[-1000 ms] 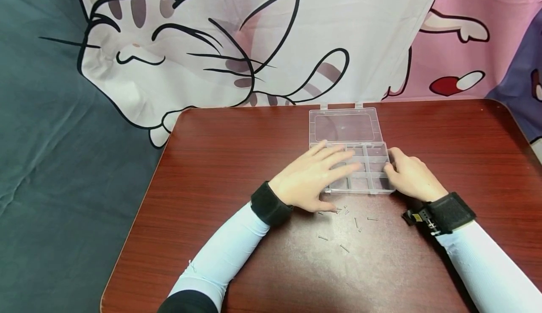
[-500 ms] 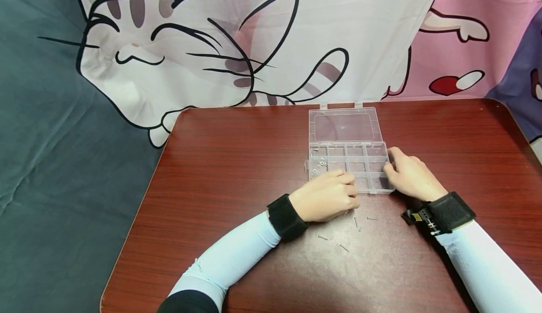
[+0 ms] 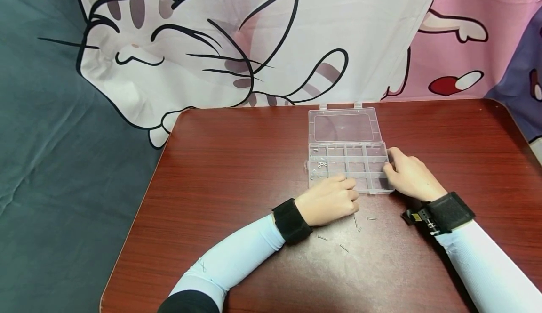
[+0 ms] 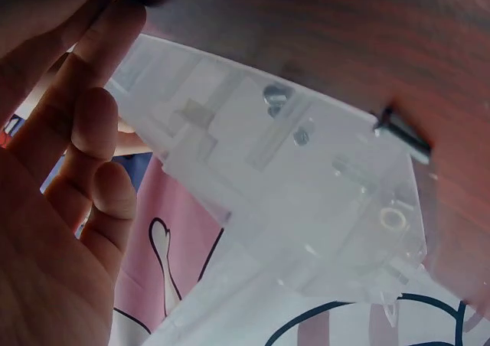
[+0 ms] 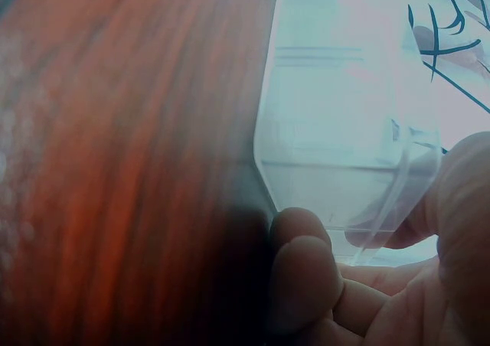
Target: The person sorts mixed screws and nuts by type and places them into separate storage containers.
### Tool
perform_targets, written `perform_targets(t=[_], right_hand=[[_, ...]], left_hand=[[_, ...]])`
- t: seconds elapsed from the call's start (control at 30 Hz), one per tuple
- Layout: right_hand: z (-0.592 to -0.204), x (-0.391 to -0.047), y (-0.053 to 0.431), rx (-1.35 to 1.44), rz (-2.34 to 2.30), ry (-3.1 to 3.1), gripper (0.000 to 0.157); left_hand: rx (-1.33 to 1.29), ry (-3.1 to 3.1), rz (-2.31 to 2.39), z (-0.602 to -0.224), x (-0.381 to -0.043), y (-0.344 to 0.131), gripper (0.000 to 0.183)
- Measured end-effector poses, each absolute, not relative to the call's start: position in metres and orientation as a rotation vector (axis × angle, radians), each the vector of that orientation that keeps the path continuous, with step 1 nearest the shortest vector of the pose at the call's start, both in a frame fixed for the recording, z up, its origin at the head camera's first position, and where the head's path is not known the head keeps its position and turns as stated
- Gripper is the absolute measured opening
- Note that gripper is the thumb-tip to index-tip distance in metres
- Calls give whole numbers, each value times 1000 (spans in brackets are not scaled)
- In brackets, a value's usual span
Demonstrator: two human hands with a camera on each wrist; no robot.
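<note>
Clear, gridded plastic box [image 3: 356,167] by far edge of counter [image 3: 211,172], see-through lid [image 3: 345,125] open. I have right hand [image 3: 411,176] gripping box's side; left hand [image 3: 328,201] curled near thin grey screws [image 3: 344,248], can't tell if pinching.

Your left hand [image 3: 327,201], spread over the box [image 3: 368,174] 1.0 s ago, has drawn back toward you to its near edge, fingers now bent down. That uncovers the washers [image 3: 322,164] at its left and hides small screws lying just in front. Since 0.5 s ago, your left wristband [image 3: 292,221] has shifted slightly nearer you and rightward.
</note>
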State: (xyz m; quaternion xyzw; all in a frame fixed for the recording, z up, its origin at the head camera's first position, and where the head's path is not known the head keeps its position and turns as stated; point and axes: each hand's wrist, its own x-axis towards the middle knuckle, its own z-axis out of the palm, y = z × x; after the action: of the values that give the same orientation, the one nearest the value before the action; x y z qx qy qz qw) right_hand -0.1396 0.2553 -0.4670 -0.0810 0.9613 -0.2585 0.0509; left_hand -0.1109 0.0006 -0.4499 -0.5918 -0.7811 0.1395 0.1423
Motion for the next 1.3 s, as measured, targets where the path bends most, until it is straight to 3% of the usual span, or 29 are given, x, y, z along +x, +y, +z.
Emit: perform_targets(t=[0.83,1.3], right_hand=[[-469,-141,255,-239,-785,2924,36],[-467,-140,256,-252,-774,2912,37]], left_hand=[[-1774,-2246,350,-454,-108,1,18],[-1710,-2335,-47,-417,-145,-35,13]])
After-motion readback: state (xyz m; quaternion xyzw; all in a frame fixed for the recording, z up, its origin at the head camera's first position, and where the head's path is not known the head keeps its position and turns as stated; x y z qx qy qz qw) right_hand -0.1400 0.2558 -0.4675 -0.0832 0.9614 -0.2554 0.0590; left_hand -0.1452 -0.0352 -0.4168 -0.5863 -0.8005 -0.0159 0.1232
